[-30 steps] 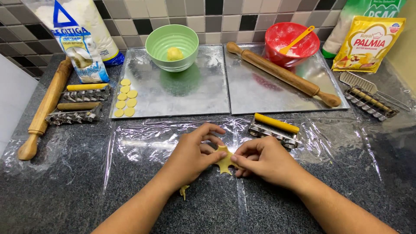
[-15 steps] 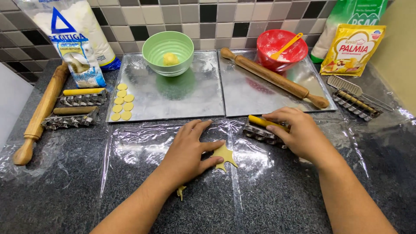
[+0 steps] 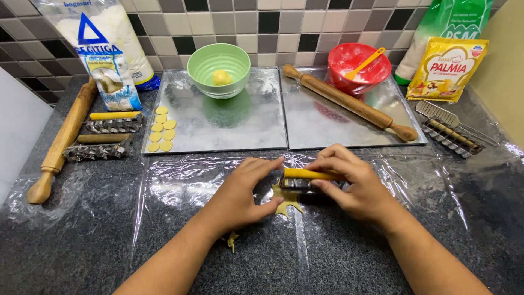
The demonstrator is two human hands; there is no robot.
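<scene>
Right now I am closing my right hand around the yellow-handled cutter, gripping its handle from above while its metal frame sits on the scrap of yellow dough. My left hand is lying flat and open, fingertips touching the dough on the clear plastic sheet. I judge I should be keeping that dough pinned and pressing the cutter straight down, evenly, not tilting it.

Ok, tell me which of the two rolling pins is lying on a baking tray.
The darker wooden rolling pin, lying diagonally across the right metal tray beside the red bowl. The paler pin lies off the trays, on the counter at far left.
</scene>
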